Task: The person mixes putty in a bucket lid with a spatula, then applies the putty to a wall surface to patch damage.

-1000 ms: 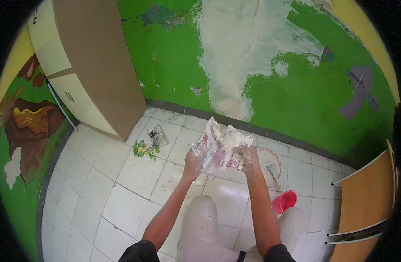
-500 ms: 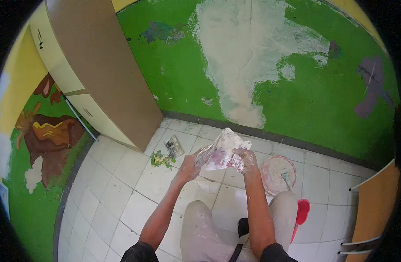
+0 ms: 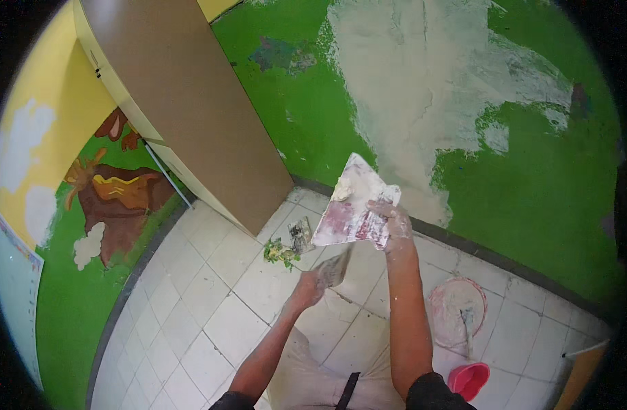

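Note:
My right hand (image 3: 397, 229) grips a flat, angular putty board (image 3: 335, 223) by its near right corner. White filler and reddish smears coat the board, and a thick dab of cream putty (image 3: 342, 189) sits near its left edge. Below and left of it, my left hand (image 3: 308, 290) is closed round a grey, flat-bladed scraper (image 3: 335, 269), slightly blurred. The blade points up toward the board, apart from it. Beyond both hands rises the green wall (image 3: 511, 164) with a broad, rough patch of white filler (image 3: 402, 102).
A round tub (image 3: 432, 301) smeared with putty stands on the tiles at right, a tool in it. Beside it is a red plastic scoop (image 3: 468, 380). Left stands a tall brown cabinet (image 3: 184, 102). Green leafy scraps (image 3: 279, 254) and a dirty rectangular piece (image 3: 300, 234) lie near its base.
My left hand has drawn down and away from the board, and the scraper now shows clearly. The board has risen and turned slightly. The view has shifted left.

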A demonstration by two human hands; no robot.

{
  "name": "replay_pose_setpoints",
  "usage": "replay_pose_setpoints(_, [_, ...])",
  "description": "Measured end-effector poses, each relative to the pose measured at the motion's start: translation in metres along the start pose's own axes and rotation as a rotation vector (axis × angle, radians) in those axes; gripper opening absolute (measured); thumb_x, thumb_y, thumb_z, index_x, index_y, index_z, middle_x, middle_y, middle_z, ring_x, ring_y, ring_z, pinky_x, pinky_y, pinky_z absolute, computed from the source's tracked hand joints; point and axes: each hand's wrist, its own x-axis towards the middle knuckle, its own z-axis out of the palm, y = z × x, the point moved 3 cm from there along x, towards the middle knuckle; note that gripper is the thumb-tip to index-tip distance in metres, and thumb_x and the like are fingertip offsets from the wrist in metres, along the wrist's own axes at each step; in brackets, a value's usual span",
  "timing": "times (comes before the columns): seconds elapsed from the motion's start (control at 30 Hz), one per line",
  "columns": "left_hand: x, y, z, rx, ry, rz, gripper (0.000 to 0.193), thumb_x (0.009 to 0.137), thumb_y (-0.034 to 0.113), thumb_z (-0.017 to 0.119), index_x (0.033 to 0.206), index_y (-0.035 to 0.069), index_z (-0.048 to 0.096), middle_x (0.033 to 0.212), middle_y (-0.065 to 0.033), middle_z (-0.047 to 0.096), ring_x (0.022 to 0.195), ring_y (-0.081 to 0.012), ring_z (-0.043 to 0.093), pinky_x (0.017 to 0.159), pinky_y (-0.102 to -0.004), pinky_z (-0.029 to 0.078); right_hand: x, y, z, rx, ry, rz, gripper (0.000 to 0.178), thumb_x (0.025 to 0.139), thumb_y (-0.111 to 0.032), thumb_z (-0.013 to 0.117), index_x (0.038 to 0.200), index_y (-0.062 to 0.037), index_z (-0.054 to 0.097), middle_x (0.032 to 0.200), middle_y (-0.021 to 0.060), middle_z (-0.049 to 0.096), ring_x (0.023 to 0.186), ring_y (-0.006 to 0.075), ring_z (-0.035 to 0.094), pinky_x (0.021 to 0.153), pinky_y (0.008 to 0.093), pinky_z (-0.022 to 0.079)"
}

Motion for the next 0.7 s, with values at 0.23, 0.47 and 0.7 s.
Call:
replay_pose_setpoints(0.23, [0.145, -0.101, 0.021, -0.874, 0.339, -0.453, 0.038, 0.088, 0.01, 0.062, 0.123, -0.001, 0.056, 0.105, -0.0092, 0.066, 0.099, -0.0206, 0.065, 0.084, -0.0349, 0.055, 0.125, -0.061, -0.056, -0.203, 0.194, -0.042, 0.038, 0.079, -0.007, 0.066, 0.112, 0.0098, 0.06, 0.103, 0.0158, 0.066, 0.094, 0.0236, 0.065, 0.088, 0.0356, 0.054])
replay_pose_setpoints(0.47, [0.297, -0.172, -0.06, -0.986, 0.284, -0.588, 0.033, 0.085, 0.003, 0.06, 0.117, -0.003, 0.055, 0.108, -0.0136, 0.065, 0.092, -0.0235, 0.069, 0.079, -0.0368, 0.059, 0.279, -0.005, -0.163, -0.078, 0.281, -0.22, 0.048, 0.082, 0.0, 0.062, 0.129, 0.0038, 0.049, 0.118, 0.0154, 0.061, 0.103, 0.0278, 0.063, 0.092, 0.0403, 0.054])
replay_pose_setpoints(0.7, [0.428, -0.319, -0.184, -0.958, 0.17, -0.59, 0.034, 0.088, 0.008, 0.06, 0.119, -0.003, 0.056, 0.111, -0.014, 0.066, 0.098, -0.0243, 0.068, 0.087, -0.0382, 0.058, 0.459, 0.18, -0.209, -0.093, 0.594, -0.547, 0.049, 0.085, -0.003, 0.066, 0.13, 0.0031, 0.048, 0.122, 0.013, 0.058, 0.1, 0.0248, 0.064, 0.084, 0.0406, 0.056])
